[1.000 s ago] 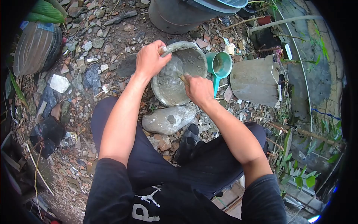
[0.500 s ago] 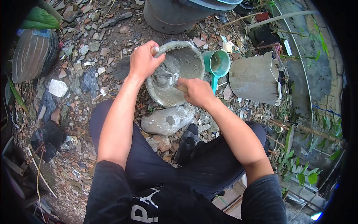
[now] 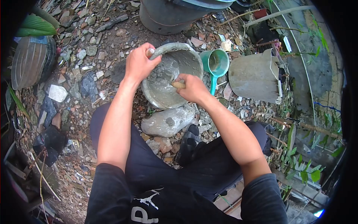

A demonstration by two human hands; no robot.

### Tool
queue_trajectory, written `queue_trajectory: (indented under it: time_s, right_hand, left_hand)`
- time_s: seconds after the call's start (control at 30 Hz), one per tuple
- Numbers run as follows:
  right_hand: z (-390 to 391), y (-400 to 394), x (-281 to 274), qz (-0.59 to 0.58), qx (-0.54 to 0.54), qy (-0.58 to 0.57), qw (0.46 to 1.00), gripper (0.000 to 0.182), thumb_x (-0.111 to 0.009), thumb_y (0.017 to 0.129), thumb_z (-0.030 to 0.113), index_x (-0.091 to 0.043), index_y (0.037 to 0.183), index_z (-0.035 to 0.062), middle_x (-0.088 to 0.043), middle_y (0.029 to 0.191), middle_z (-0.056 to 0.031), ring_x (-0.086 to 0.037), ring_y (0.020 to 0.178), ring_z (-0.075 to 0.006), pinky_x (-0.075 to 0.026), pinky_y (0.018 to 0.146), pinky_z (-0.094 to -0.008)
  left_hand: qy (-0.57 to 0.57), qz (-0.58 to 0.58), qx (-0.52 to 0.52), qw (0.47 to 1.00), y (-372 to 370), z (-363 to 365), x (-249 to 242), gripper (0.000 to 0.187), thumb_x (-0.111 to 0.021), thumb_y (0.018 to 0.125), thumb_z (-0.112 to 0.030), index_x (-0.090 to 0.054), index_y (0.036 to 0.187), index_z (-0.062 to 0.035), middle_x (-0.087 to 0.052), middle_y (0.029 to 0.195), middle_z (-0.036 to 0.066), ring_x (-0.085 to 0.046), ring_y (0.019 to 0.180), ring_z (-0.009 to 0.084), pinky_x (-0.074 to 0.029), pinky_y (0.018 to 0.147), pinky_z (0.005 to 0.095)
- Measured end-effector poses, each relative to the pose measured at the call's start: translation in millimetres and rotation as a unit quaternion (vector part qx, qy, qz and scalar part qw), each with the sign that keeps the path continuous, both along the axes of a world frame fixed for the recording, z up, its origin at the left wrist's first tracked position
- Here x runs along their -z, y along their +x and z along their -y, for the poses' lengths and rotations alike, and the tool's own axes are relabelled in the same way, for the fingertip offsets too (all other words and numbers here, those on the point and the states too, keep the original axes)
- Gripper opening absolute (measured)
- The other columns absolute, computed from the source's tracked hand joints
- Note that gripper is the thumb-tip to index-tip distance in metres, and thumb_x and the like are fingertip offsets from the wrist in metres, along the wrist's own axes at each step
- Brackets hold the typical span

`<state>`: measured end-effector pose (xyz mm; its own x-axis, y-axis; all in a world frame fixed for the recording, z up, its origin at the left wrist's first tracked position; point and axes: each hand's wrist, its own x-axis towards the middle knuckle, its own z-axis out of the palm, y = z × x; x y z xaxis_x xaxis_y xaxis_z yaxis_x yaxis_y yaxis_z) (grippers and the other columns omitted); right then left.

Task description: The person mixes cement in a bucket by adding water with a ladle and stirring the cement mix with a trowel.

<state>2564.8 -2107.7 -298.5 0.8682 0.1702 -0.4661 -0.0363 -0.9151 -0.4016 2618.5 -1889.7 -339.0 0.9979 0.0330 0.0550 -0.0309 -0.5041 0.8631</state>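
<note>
A round basin [image 3: 154, 100] caked with grey cement tilts on the rubble ground in front of me. Wet cement [image 3: 160, 74] lies in its lower left part. My left hand [image 3: 140, 61] is closed on the basin's upper left rim. My right hand [image 3: 193, 88] is wrapped round the wooden handle of a trowel [image 3: 178, 85], over the basin's lower right side. The trowel's blade is smeared with cement and partly hidden in the mix. Just right of the basin stands a green dipper [image 3: 220, 64], its handle pointing toward me.
A large dark bucket [image 3: 164, 18] stands beyond the basin. A broken grey container [image 3: 251, 76] lies to the right of the dipper. Nearer me, a big stone [image 3: 168, 120] sits against the basin. A ribbed pot [image 3: 33, 61] is at far left, among broken tile and brick.
My right hand has turned, and more of the trowel's wooden handle shows, angled left. The cement in the basin has been stirred about. My left hand stays on the rim.
</note>
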Motion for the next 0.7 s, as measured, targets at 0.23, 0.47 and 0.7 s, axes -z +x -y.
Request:
queue_trajectory:
  time_s: [0.23, 0.47, 0.7]
  right_hand:
    - [10.8, 10.8, -13.7, 0.064, 0.032, -0.026, 0.997, 0.031, -0.070, 0.084, 0.017, -0.069, 0.114, 0.0080, -0.074, 0.100, -0.0240, -0.071, 0.098, -0.0433, -0.056, 0.087, -0.0501]
    - [-14.0, -7.0, 12.3, 0.142, -0.017, -0.012, 0.990, 0.028, -0.064, 0.090, 0.016, -0.062, 0.116, 0.0067, -0.074, 0.093, -0.0224, -0.072, 0.093, -0.0429, -0.058, 0.081, -0.0526]
    - [-14.7, -13.6, -17.9, 0.042, -0.173, -0.114, 0.977, 0.032, -0.067, 0.087, 0.015, -0.062, 0.119, 0.0121, -0.074, 0.094, -0.0196, -0.072, 0.089, -0.0413, -0.058, 0.076, -0.0537]
  left_hand:
    - [-0.006, 0.042, 0.000, 0.999, 2.9, 0.7, 13.6, 0.028, -0.084, 0.080, -0.023, -0.067, 0.093, -0.0046, -0.065, 0.068, 0.006, -0.057, 0.061, 0.0143, -0.047, 0.062, 0.0331]
    - [-0.028, 0.038, -0.003, 0.999, 4.6, 3.1, 15.4, 0.028, -0.084, 0.079, -0.023, -0.068, 0.094, -0.0044, -0.067, 0.070, 0.007, -0.062, 0.065, 0.0180, -0.049, 0.063, 0.0342]
    - [-0.016, 0.040, -0.012, 0.999, 0.9, 1.6, 13.0, 0.024, -0.083, 0.081, -0.019, -0.068, 0.093, -0.0042, -0.064, 0.066, 0.001, -0.054, 0.061, 0.0076, -0.045, 0.059, 0.0285]
